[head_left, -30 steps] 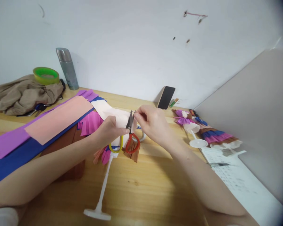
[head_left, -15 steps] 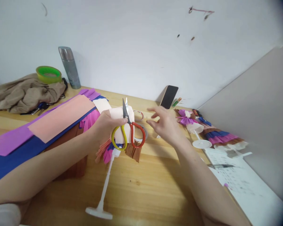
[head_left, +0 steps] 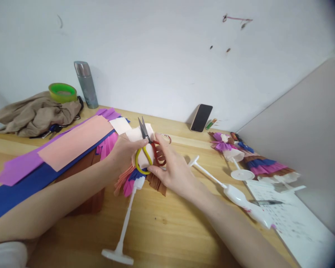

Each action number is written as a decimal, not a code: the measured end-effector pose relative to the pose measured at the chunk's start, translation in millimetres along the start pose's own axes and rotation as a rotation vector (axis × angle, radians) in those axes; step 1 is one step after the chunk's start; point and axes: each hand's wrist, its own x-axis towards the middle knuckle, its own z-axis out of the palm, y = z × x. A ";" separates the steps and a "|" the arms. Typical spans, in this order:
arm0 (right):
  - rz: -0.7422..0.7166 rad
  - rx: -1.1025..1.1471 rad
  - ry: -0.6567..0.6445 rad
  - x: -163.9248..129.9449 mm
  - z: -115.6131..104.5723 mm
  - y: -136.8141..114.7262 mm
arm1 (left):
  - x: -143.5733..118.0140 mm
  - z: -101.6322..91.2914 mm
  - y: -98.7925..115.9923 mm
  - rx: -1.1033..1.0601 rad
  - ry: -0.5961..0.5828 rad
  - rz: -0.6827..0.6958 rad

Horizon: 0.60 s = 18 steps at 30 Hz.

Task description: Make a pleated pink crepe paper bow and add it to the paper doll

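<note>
Left hand (head_left: 125,150) clamped around the paper-skirted doll (head_left: 136,149) on its white stand (head_left: 120,238), with the scissors (head_left: 147,149) pinned against it. Blades up, roughly vertical, and closed or nearly so; yellow loop by the left fingers, red loop toward the right. Doll held above the table (head_left: 170,230) at centre, stand base touching down near the front edge.

Right hand (head_left: 170,171) reaching in, fingers at the red loop and thumb under the yellow one. Closed on the handles but not visibly threaded through; cannot tell how firm.

Around it: coloured paper sheets (head_left: 72,143) lying left, just beside the left hand. Second bare stand (head_left: 229,190) lying flat to the right, near the right forearm. Finished dolls (head_left: 240,156) further right, phone (head_left: 201,117) leaning on the wall, flask (head_left: 86,85) and tape roll (head_left: 63,92) at far left.

Risks, judged:
- Handover with both hands on one tool: scissors slipping out, points up near fingers.
- Blades resting on the pale top layer: snagging or nicking the paper if pulled sideways.
- Left grip doing two jobs: doll tilting and skirt layers crushed if squeezed harder.
- Right forearm sweeping back: knocking the loose stand off.
</note>
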 end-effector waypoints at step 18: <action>0.251 0.649 0.225 16.1 -10.7 27.8 | 29.1 -24.1 18.1 -0.107 0.166 -0.017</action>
